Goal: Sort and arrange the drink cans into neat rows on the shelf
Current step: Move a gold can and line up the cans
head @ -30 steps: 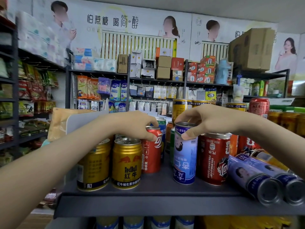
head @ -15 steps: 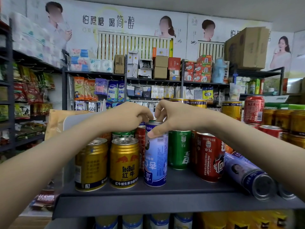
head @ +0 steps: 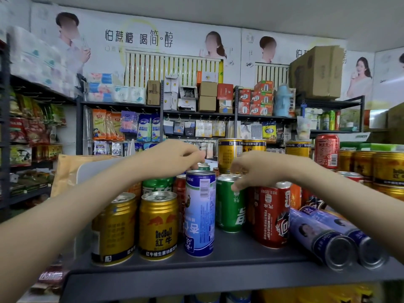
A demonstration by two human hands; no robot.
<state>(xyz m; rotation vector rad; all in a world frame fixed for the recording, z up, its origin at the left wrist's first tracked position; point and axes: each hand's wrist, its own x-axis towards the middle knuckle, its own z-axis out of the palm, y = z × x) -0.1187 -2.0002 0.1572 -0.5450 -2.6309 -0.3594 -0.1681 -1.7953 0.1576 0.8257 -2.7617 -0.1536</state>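
Both arms reach in over the dark shelf (head: 218,278), and the front row shows two gold Red Bull cans (head: 158,226) standing upright side by side at the left, with a tall blue-and-white can (head: 200,213) upright just to their right. The left hand (head: 172,157) hovers above and behind that blue can, fingers curled down toward the tops of the cans in the second row, a green can (head: 157,185) showing beneath the wrist; whether it actually grips anything, I cannot tell. The right hand (head: 258,169) sits over the green soda can (head: 229,206), thumb pressed against its upper side and fingers curled at its rim, so it looks closed on that can. Next along stands a red cola can (head: 272,217), upright, close beside the green one. At the far right two blue cans (head: 323,237) lie on their sides, bases facing the camera, touching each other. Behind, more gold cans (head: 229,154) are stacked higher, with a red can (head: 326,150) standing upright among them.
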